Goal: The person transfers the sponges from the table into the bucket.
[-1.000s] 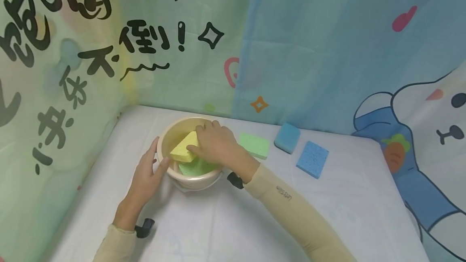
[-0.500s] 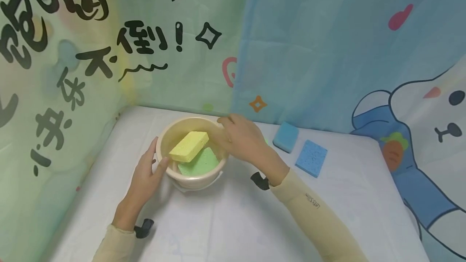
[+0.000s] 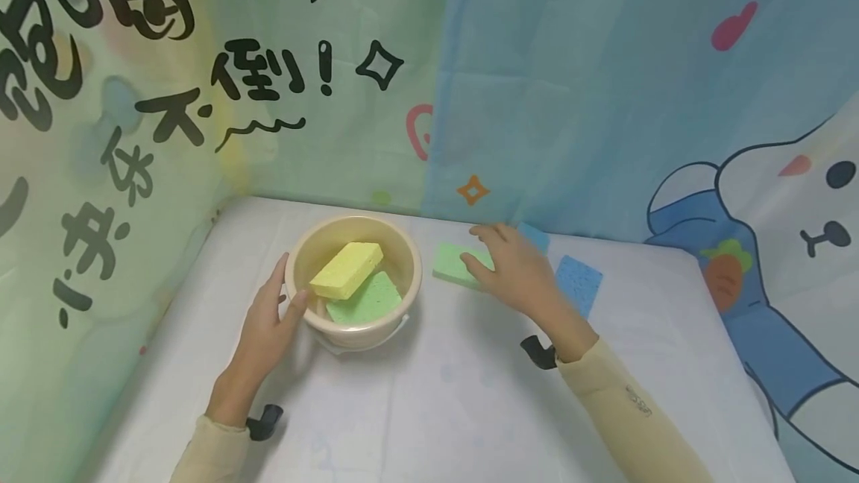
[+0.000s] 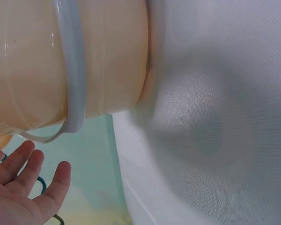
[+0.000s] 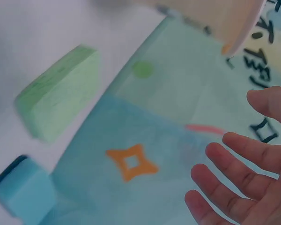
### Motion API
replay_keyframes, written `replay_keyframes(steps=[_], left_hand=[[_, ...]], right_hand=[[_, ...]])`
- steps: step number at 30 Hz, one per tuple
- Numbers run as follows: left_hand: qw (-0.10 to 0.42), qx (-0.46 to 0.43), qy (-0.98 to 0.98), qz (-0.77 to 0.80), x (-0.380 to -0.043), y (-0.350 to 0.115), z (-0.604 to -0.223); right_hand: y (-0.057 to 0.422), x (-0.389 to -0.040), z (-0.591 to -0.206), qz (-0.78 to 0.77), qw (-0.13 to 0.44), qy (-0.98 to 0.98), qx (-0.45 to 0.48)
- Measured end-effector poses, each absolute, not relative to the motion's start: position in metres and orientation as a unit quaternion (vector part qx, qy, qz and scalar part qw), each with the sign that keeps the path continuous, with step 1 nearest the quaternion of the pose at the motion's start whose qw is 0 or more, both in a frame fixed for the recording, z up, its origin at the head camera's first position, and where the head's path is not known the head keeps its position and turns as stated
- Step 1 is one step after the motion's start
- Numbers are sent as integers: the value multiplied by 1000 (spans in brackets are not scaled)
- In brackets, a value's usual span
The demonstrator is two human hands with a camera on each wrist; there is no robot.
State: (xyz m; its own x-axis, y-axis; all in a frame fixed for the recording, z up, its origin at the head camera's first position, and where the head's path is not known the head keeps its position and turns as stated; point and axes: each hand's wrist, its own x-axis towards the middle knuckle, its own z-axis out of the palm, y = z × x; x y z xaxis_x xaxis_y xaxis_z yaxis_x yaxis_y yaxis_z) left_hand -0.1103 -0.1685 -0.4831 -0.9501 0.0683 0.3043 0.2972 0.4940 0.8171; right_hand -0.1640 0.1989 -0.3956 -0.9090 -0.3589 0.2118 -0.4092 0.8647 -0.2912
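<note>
A cream bucket (image 3: 362, 336) stands upright on the white-covered table. Inside it a yellow sponge (image 3: 346, 270) leans over a light green sponge (image 3: 370, 300). My left hand (image 3: 267, 323) rests against the bucket's left rim, thumb at the near side; in the left wrist view its fingers are spread and relaxed. Above the table, right of the bucket, my right hand (image 3: 520, 274) reaches with parted fingers and holds nothing. Its thumb and fingers overlap the edge of another green sponge (image 3: 455, 265), which also shows in the right wrist view (image 5: 61, 93).
Partly behind the right hand lies a blue sponge (image 3: 535, 235). A second, speckled blue sponge (image 3: 580, 282) is nearer, beside the wrist. Printed cloth (image 3: 550, 95) hangs along the table's back and left. The bucket's pale handle (image 4: 72, 70) hangs down its side.
My right hand has left the yellow sponge in the bucket, passed over the right rim and moved right to the green sponge on the table. The left hand stays at the bucket.
</note>
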Motion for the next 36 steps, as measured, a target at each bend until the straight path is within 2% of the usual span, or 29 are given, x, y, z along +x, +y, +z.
replay_keyframes(steps=[5, 20, 26, 36], left_hand=[[116, -105, -857, -492, -111, -169, -485], [114, -100, -857, -493, -112, -169, -485], [116, -101, -855, -495, -114, -169, -486], [114, -102, -854, -498, -113, -171, -488]], right_hand=[[224, -165, -409, 173, 54, -971, 155], [278, -176, -452, 179, 9, -979, 102], [279, -183, -466, 184, -35, -979, 84], [256, -195, -475, 199, -95, -970, 102]])
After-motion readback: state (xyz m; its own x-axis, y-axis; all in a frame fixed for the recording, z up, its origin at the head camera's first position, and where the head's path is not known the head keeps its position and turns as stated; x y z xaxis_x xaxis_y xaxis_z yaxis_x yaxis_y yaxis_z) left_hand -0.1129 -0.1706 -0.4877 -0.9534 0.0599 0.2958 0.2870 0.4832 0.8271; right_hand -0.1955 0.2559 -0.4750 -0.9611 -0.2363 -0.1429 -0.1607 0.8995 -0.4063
